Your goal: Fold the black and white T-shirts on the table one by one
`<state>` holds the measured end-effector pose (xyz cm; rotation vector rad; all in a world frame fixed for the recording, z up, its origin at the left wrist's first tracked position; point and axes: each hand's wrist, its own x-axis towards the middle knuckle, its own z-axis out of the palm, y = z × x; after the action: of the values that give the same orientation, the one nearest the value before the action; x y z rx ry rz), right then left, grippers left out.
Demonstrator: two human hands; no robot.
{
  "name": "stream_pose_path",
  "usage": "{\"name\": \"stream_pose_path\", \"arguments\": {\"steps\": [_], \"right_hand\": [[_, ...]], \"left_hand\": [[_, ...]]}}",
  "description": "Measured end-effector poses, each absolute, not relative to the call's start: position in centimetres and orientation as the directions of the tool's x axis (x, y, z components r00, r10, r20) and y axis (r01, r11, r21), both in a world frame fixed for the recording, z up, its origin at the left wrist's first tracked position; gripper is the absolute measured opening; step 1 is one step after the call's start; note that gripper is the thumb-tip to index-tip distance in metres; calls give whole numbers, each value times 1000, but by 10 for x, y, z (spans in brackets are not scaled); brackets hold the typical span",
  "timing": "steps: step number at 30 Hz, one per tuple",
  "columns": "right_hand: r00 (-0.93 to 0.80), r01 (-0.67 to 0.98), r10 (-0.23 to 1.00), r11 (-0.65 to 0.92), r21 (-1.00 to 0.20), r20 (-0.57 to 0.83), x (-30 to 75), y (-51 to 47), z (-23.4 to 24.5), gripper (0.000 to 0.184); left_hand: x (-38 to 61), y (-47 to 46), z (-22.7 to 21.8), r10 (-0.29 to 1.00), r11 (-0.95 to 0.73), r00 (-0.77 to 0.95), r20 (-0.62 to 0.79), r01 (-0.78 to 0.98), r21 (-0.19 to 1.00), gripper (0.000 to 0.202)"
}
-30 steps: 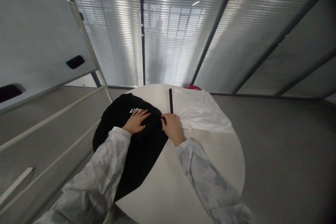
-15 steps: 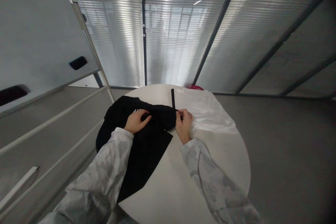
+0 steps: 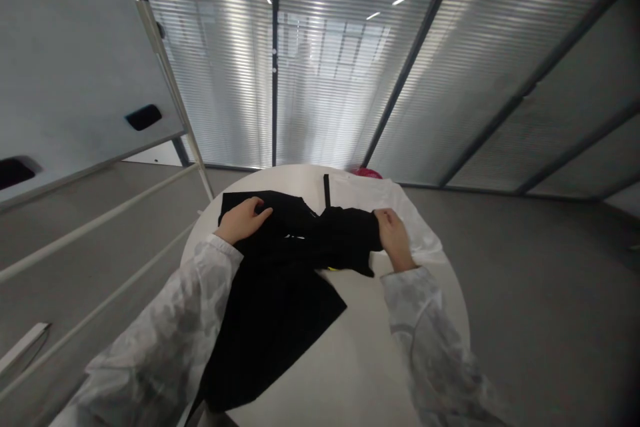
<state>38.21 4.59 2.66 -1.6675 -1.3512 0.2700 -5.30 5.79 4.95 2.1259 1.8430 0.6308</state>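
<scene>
A black T-shirt (image 3: 280,307) lies rumpled on the round white table, its lower part hanging toward me over the left front edge. My right hand (image 3: 394,239) pinches the end of its right sleeve and holds it out to the right. On the far left part of the shirt rests my left hand (image 3: 245,220), thumb and forefinger apart, the other fingers partly hidden. A small white print shows near the collar. Behind the right sleeve lies a flat white cloth (image 3: 415,217), partly covered by the shirt and my right hand.
The round white table (image 3: 360,353) stands before a glass wall with blinds (image 3: 320,93). A black strip (image 3: 327,191) lies at its far side. Something red (image 3: 369,173) shows behind the far edge. At left stands a whiteboard (image 3: 75,47) on a white tubular frame (image 3: 100,220).
My right hand has moved right, drawing the black sleeve out over the white cloth. My left hand has shifted left along the shirt. The shirt is spread wider, and a bit of yellow shows under it.
</scene>
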Motion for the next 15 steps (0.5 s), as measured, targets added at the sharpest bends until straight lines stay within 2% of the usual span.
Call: {"name": "stream_pose_path", "arguments": {"steps": [4, 6, 10, 12, 15], "right_hand": [[194, 844, 949, -32, -536, 249, 391, 41, 26, 45], [170, 903, 960, -62, -425, 223, 389, 38, 26, 42], [124, 962, 971, -67, -266, 205, 392, 35, 32, 24], [80, 970, 969, -22, -243, 232, 397, 34, 40, 23], [38, 976, 962, 23, -218, 271, 405, 41, 59, 27]], "left_hand": [[-59, 112, 55, 958, -284, 264, 111, 919, 274, 66], [-59, 140, 49, 954, -296, 272, 126, 921, 252, 74], [-67, 181, 25, 982, -178, 144, 123, 927, 331, 89], [-74, 194, 15, 988, -156, 147, 51, 908, 388, 80], [-81, 205, 9, 967, -198, 250, -51, 862, 467, 57]]}}
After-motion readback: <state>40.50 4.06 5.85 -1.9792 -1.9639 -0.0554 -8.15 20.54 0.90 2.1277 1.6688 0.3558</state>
